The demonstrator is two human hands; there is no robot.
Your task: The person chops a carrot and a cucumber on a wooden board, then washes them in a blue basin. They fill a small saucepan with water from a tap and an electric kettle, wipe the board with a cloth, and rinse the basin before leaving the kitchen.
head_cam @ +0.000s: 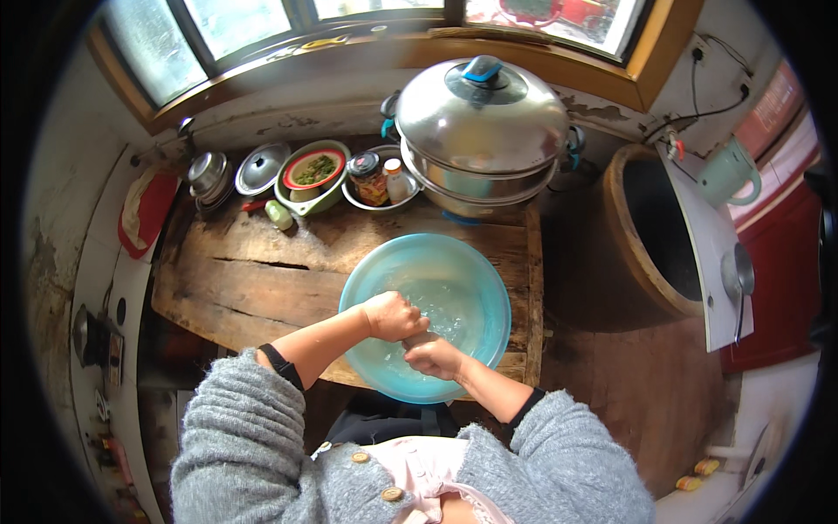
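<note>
A translucent blue plastic basin (494,314) of water stands on a worn wooden table (262,288) in front of me. The water's surface is broken by splashes and bubbles. Above it my left hand (395,316) is closed in a fist, knuckles up. My right hand (434,357) is curled against it, a little nearer to me and to the right. Between the two fists shows a small greyish item (415,339), gripped from both sides. Most of it is hidden by my fingers, so I cannot tell what it is.
Behind the basin stands a large steel steamer (484,124) with a domed lid. To its left are a bowl with jars (368,177), a green basin (308,204), a pot lid (262,169) and stacked metal bowls (208,173). A big earthenware vat (619,236) is at right.
</note>
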